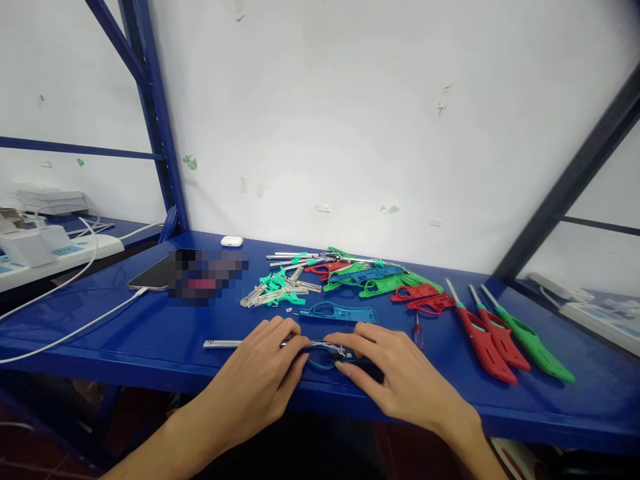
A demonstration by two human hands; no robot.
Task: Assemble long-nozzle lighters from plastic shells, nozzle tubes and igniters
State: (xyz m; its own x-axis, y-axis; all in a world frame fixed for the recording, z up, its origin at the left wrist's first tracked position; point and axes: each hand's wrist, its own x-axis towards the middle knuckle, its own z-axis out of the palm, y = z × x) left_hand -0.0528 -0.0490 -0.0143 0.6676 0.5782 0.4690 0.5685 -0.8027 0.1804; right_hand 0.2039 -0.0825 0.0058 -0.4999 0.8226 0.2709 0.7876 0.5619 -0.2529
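Near the table's front edge lies a partly assembled blue lighter (320,365), its inside and thin wires showing. From its left end a long metal tube (220,345) sticks out past my left hand (267,370). That hand is closed, thumb and fingers pinching the lighter where tube meets handle. My right hand (397,370) grips the handle's right part, thumb and index finger close to the wires; its palm side is hidden. Just behind, a loose blue handle half (345,313) lies flat. A small screwdriver (418,333) rests behind my right hand.
Clear fuel tanks with teal parts (280,290) lie in a pile behind my left hand. Beyond are metal tubes (295,257) and red, green and blue handle halves (383,287). Two red lighters (487,347) and a green lighter (535,347) lie right; a charging phone (155,273) lies left.
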